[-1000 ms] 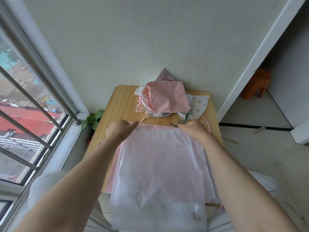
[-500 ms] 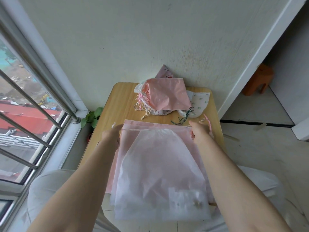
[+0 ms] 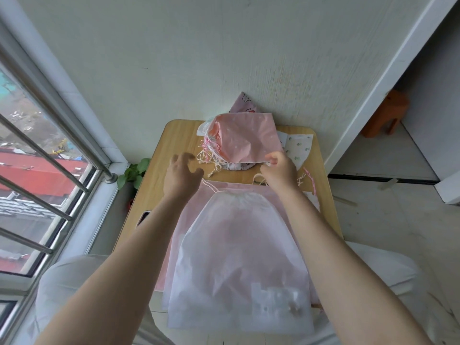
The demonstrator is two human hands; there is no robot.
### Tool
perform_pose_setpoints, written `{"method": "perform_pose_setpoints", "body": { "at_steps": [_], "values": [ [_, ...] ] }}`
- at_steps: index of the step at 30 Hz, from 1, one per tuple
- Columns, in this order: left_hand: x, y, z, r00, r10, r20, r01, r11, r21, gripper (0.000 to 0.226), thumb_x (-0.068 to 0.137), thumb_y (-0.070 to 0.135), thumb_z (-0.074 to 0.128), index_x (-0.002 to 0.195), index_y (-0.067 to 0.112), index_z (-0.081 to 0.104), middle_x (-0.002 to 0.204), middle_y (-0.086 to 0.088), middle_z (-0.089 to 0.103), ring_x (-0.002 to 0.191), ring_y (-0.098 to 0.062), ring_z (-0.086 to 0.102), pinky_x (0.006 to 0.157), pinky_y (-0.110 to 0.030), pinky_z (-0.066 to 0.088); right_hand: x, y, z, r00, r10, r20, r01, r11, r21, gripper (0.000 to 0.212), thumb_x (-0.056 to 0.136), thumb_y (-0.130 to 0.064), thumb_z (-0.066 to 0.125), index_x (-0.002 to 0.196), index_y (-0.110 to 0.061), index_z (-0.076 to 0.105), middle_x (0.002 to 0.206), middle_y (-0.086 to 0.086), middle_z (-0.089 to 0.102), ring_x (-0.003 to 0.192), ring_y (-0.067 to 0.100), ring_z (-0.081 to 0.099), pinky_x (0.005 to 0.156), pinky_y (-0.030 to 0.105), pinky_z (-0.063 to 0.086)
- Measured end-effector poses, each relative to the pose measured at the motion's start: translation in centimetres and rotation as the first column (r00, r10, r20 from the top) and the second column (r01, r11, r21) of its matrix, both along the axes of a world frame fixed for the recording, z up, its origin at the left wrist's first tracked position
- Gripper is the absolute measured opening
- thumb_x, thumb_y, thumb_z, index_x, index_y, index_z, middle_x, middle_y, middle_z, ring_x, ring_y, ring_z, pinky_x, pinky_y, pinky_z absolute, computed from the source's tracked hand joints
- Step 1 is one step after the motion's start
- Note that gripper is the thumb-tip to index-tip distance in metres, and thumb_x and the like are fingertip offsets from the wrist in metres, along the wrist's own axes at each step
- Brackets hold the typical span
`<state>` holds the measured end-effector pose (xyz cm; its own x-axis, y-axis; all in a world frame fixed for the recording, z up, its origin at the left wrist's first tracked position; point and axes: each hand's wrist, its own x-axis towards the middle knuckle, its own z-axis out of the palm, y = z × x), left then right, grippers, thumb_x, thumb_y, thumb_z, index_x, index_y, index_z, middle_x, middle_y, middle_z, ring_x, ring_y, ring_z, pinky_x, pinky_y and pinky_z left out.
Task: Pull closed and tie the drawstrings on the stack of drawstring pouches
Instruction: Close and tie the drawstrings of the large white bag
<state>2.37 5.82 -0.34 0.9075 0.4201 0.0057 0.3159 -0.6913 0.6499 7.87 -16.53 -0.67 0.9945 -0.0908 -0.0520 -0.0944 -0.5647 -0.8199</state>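
While no brand or full word can be read anywhere, a few small red letters show on the pink printed cloth (image 3: 242, 103) propped against the far wall, too small to make out. On the light wooden table (image 3: 174, 140) lies a translucent white drawstring pouch (image 3: 239, 257), its far mouth gathered narrow, resting on top of a flat stack of pale pink pouches (image 3: 191, 215) whose near ends hang over the table's near edge. A pale patch near the white pouch's near right corner is blurred and cannot be identified. The left hand (image 3: 181, 175) hovers just beyond the pouch's far left corner with fingers spread and loose, holding nothing; a thin white cord (image 3: 209, 185) runs from the gathered mouth toward it. The right hand (image 3: 280, 170) is curled, its fingertips pinching a thin white drawstring (image 3: 258, 179) at the far right of the mouth. Beyond the hands sits a heap of tied pink pouches (image 3: 244, 140) with pink and cream cord ends hanging at its left, hiding most of a white patterned pouch beneath. A white cloth with small green prints (image 3: 298, 148) lies to the right. A dark phone (image 3: 143, 218) is mostly hidden by the left forearm.
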Motion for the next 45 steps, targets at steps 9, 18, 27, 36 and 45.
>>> {"method": "perform_pose_setpoints", "body": {
  "at_steps": [9, 18, 27, 36, 45],
  "values": [
    [-0.6, -3.6, -2.6, 0.913, -0.162, -0.375, 0.027, 0.94, -0.341, 0.047, 0.093, 0.05, 0.053, 0.084, 0.008, 0.07, 0.091, -0.012, 0.069, 0.083, -0.026, 0.063, 0.08, -0.034, 0.05, -1.9, 0.6, -0.8, 0.876, 0.199, -0.439, -0.282, 0.95, -0.132, 0.052, 0.092, -0.053, 0.049, 0.103, -0.007, 0.071, 0.112, 0.009, 0.067, 0.107, 0.028, 0.061, 0.082, 0.031, 0.045],
    [-0.4, -5.0, 0.4, 0.994, -0.036, -0.1, -0.068, 0.513, -0.856, 0.024, 0.099, 0.015, 0.052, 0.082, 0.004, 0.065, 0.067, -0.007, 0.065, 0.064, -0.022, 0.064, 0.074, -0.035, 0.057, -3.1, 3.0, -2.7, 0.89, 0.281, -0.36, -0.288, 0.957, 0.036, 0.019, 0.085, -0.019, 0.064, 0.077, -0.003, 0.067, 0.11, 0.003, 0.067, 0.115, 0.016, 0.057, 0.084, 0.027, 0.044],
    [-1.0, -6.0, -0.6, 0.983, -0.112, -0.145, 0.01, 0.821, -0.571, 0.03, 0.096, 0.021, 0.047, 0.067, 0.014, 0.054, 0.058, 0.001, 0.04, 0.053, -0.016, 0.036, 0.051, -0.025, 0.029, -3.0, 3.5, -0.4, 0.842, 0.232, -0.487, 0.291, 0.565, 0.772, 0.026, 0.098, -0.016, 0.052, 0.075, -0.007, 0.056, 0.061, 0.009, 0.06, 0.056, 0.021, 0.06, 0.06, 0.031, 0.051],
    [-2.1, -4.8, -1.8, 0.979, -0.129, -0.161, 0.089, 0.969, -0.231, 0.031, 0.099, 0.016, 0.041, 0.076, 0.006, 0.058, 0.063, 0.001, 0.048, 0.065, -0.019, 0.045, 0.053, -0.027, 0.032, -3.9, 4.1, -0.4, 0.851, 0.205, -0.484, -0.017, 0.931, 0.364, 0.015, 0.081, -0.003, 0.048, 0.069, -0.011, 0.052, 0.048, 0.001, 0.032, 0.039, 0.015, 0.023, 0.039, 0.017, 0.024],
    [-2.2, -5.9, 1.2, 0.881, -0.432, -0.192, 0.235, 0.753, -0.614, 0.019, 0.083, 0.028, 0.054, 0.068, 0.022, 0.065, 0.06, 0.003, 0.048, 0.054, -0.013, 0.04, 0.052, -0.023, 0.033, -3.6, 4.9, 2.3, 0.949, 0.301, -0.097, -0.242, 0.887, 0.393, 0.016, 0.089, -0.024, 0.064, 0.083, -0.015, 0.077, 0.075, -0.004, 0.066, 0.068, 0.002, 0.059, 0.058, 0.012, 0.046]
  ]
}}
